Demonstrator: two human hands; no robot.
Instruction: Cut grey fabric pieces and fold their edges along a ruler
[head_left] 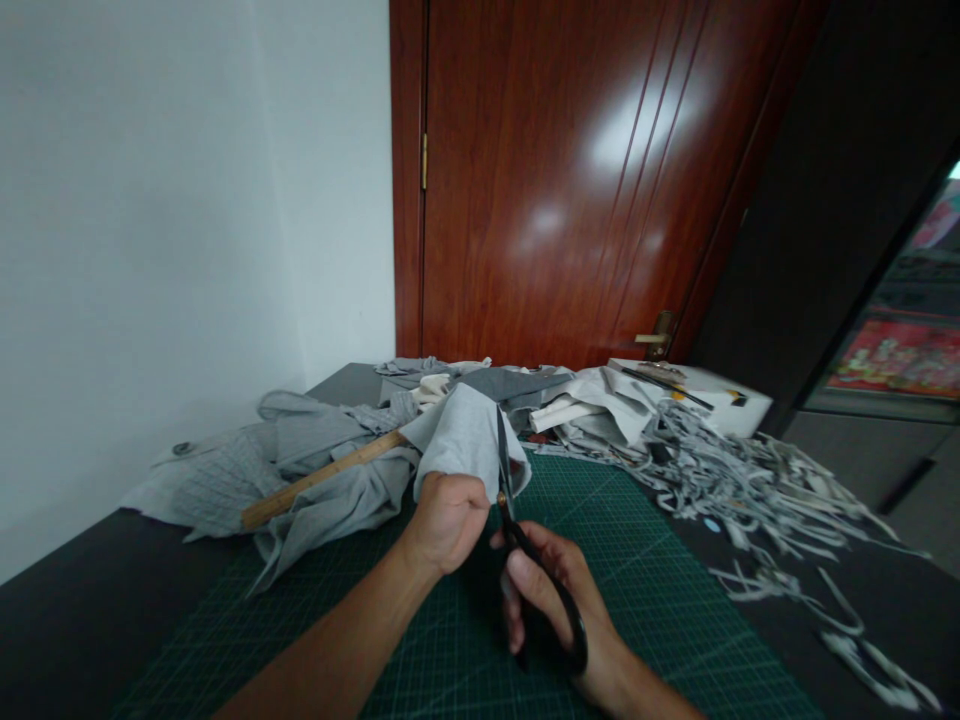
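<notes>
My left hand (450,520) is closed on the near edge of a light grey piece of fabric (461,440), which is lifted above the green cutting mat (622,600). My right hand (559,590) grips a pair of black-handled scissors (504,497), its fingers in and around the handle loops. The blades point away from me and lie against the right part of the fabric, close to my left fingers. Whether the blades are biting into the cloth, I cannot tell.
Grey cloth pieces (330,435) and a wooden ruler (322,480) lie to the left. More fabric (600,400) is heaped at the back. Cut strips (720,470) pile up on the right, before a white box (739,395). A brown door (540,200) stands behind the table.
</notes>
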